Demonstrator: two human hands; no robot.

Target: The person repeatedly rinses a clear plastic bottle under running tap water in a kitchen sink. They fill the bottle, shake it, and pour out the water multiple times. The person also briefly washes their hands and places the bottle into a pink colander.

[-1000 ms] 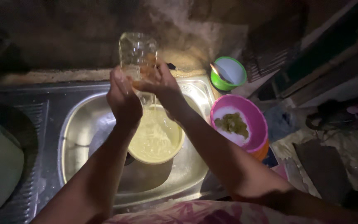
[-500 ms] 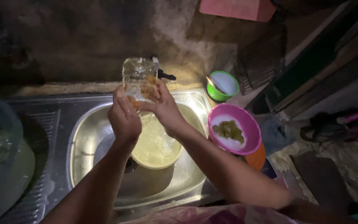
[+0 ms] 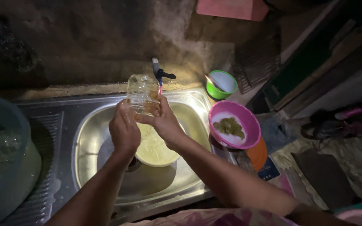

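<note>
Gripping a clear glass jar (image 3: 142, 94) from both sides, the left hand (image 3: 124, 130) and right hand (image 3: 163, 123) curl closed around its lower half, arms stretched forward. It hangs upright over the shiny steel sink (image 3: 89, 138), below the tap (image 3: 160, 74), above a round yellow bowl (image 3: 156, 148). Right of the sink sits a pink bowl (image 3: 233, 125).

Clear glass jar (image 3: 142, 94), upright, held over the steel sink (image 3: 84, 138).

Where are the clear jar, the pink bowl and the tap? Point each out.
clear jar (image 3: 141, 93), head view, on its glass side above the hands.
pink bowl (image 3: 252, 123), head view, on its right rim.
tap (image 3: 161, 75), head view, on its dark handle.
</note>
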